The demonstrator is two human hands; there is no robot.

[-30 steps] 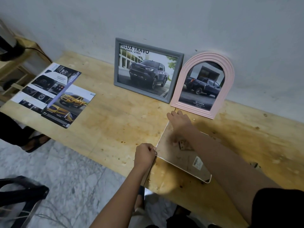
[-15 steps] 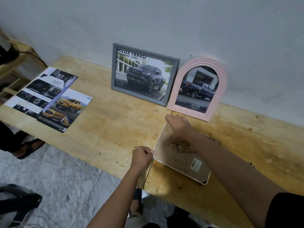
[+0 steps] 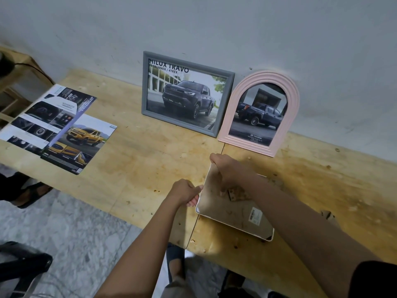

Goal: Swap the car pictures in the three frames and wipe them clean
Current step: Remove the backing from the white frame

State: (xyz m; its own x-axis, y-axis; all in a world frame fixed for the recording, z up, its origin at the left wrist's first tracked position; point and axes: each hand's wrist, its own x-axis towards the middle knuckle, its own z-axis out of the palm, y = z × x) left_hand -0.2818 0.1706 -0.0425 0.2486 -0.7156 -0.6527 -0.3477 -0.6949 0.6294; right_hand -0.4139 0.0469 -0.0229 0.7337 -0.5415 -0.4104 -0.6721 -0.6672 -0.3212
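— Plywood table (image 3: 139, 168), front edge: which frame is in hand?

— White frame (image 3: 225, 209), lying face down with its brown backing up and a barcode sticker (image 3: 255, 216) toward the near end. Its near corner lies close to the table's edge. Left hand (image 3: 185, 191) grips the frame's left rim, fingers curled round it. Right hand (image 3: 225, 166) sits on the far left corner, fingers bent down against the backing. Whether they hook a tab cannot be told.

— How is the backing best freed?

— Judged from the grip, the left hand should steady the rim while the right lifts the board from that one corner. It should lift slowly and level, so that the pane and picture beneath do not slide out. The folded stand (image 3: 235, 193) at mid-board offers a second hold. The frame is safer drawn farther onto the table.

— And the other pictures?

— Brochures (image 3: 64, 127) lie flat at the table's left. Farther back, grey frame (image 3: 145, 87) and pink arched frame (image 3: 292, 104) lean on the wall side by side, each holding a dark pickup picture and not yet opened.
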